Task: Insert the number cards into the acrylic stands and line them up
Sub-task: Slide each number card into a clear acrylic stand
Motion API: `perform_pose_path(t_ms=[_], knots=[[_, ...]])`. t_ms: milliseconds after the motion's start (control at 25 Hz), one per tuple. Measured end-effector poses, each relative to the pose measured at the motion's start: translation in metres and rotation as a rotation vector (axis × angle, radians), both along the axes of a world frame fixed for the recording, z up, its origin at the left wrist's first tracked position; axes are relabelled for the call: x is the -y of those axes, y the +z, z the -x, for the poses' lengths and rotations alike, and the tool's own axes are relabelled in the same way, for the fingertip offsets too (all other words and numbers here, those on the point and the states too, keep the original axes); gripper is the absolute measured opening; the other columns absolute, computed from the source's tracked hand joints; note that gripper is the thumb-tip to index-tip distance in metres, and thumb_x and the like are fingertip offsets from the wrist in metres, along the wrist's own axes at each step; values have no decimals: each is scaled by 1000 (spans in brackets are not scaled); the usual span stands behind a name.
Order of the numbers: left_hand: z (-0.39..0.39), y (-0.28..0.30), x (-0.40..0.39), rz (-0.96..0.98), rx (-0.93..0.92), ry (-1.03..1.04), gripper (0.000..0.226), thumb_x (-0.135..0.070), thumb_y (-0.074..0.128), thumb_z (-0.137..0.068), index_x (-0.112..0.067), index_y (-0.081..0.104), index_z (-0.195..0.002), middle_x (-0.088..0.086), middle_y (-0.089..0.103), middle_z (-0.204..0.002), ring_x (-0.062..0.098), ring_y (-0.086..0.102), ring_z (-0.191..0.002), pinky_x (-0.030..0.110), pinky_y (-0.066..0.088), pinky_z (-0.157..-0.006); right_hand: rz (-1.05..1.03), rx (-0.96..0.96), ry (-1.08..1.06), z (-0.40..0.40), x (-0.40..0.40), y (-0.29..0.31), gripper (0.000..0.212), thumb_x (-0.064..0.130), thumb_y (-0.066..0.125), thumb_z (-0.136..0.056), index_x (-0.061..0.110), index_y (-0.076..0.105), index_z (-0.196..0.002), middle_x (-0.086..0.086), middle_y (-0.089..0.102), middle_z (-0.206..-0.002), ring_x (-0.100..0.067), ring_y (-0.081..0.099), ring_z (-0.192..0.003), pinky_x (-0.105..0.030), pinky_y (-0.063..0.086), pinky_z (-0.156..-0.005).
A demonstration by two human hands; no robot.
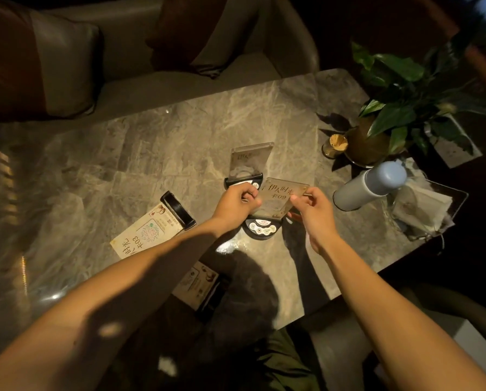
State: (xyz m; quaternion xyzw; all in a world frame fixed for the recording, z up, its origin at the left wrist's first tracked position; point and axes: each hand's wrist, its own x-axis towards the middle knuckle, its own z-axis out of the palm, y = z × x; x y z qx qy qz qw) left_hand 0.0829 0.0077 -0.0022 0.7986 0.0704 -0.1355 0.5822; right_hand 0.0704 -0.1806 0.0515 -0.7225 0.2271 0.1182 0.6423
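Both of my hands hold the acrylic stand with the card marked 09 (280,197) upright on its black base (262,227). My left hand (236,204) pinches its left edge and my right hand (313,208) pinches its right top corner. Behind it stands a second acrylic stand (249,160) on a black base. A third stand with the 03 card (148,231) lies flat on the marble table (100,170) to the left. Another card stand (199,283) lies flat in shadow under my left forearm.
A grey bottle (370,184) lies on its side at the right, beside a holder with napkins (421,206). A potted plant (388,108) and a toothpick jar (335,145) stand at the back right. A sofa with cushions (66,63) is beyond the table.
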Motion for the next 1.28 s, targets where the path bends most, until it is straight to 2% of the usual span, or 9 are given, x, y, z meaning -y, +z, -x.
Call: perform_pose_path(t_ms=[120, 280, 400, 560, 760, 920, 1040, 1160, 1280], knots=[[-1, -5, 4, -22, 10, 43, 13, -5, 72, -86, -15, 65, -84, 6, 67, -82, 13, 59, -75, 36, 56, -77, 72, 32, 52, 0, 5, -5, 3, 4, 60, -99, 2, 60, -101, -9, 75, -99, -24, 74, -92, -40, 63, -78], [1, -12, -2, -62, -7, 29, 20, -10, 76, -83, -24, 63, -80, 0, 69, -83, 20, 68, -81, 39, 59, -81, 126, 65, 158, 8, 8, -16, 12, 2, 66, -94, -4, 60, -100, 7, 59, -69, -16, 62, -75, -56, 56, -85], [8, -14, -6, -23, -49, 30, 12, -13, 77, -83, -19, 68, -88, 2, 72, -88, 23, 71, -86, 44, 59, -84, 143, 82, 179, 16, 9, -21, 10, 1, 66, -93, -3, 63, -101, 16, 59, -64, -8, 60, -70, -47, 57, -80], [18, -2, -7, 39, -70, 104, 10, -20, 75, -87, -14, 72, -94, 4, 74, -89, 16, 69, -82, 42, 59, -85, 145, -3, 103, 30, 4, -23, 12, 1, 68, -91, 3, 60, -101, -2, 62, -76, -16, 59, -71, -34, 50, -67], [43, 21, -52, -8, -24, 236, 20, -35, 72, -90, -17, 75, -97, -3, 74, -93, 4, 67, -83, 15, 50, -76, 227, -209, 417, 58, -28, -23, 10, 1, 73, -85, -7, 69, -91, -6, 66, -74, -14, 60, -70, -20, 46, -64], [66, 13, -111, 149, -118, 507, 31, -43, 82, -79, -23, 74, -101, -3, 71, -95, 19, 70, -89, 48, 60, -85, 179, -147, 715, 44, -95, -2, 14, 4, 74, -88, -6, 69, -97, 12, 58, -61, 1, 54, -57, -10, 43, -59], [90, -11, -161, -26, -177, 606, 65, -51, 86, -63, -36, 63, -121, -3, 68, -117, 16, 68, -105, 46, 60, -88, 245, -6, 966, 28, -155, 11, 24, 15, 71, -92, 12, 68, -115, 12, 67, -85, 3, 63, -75, -13, 46, -73], [111, -24, -195, -295, -288, 557, 88, -42, 87, -61, -30, 50, -140, 4, 58, -138, 25, 58, -122, 47, 51, -101, 347, 157, 1190, 9, -207, 10, 48, 14, 68, -93, 17, 55, -140, 12, 63, -121, 12, 59, -102, -5, 39, -84], [128, -32, -213, -504, -313, 462, 99, -40, 89, -62, -22, 41, -147, 6, 52, -145, 29, 54, -128, 46, 48, -102, 536, 321, 1440, -3, -248, -10, 69, 16, 68, -91, 19, 39, -154, -3, 45, -154, -19, 45, -139, -30, 38, -108]])
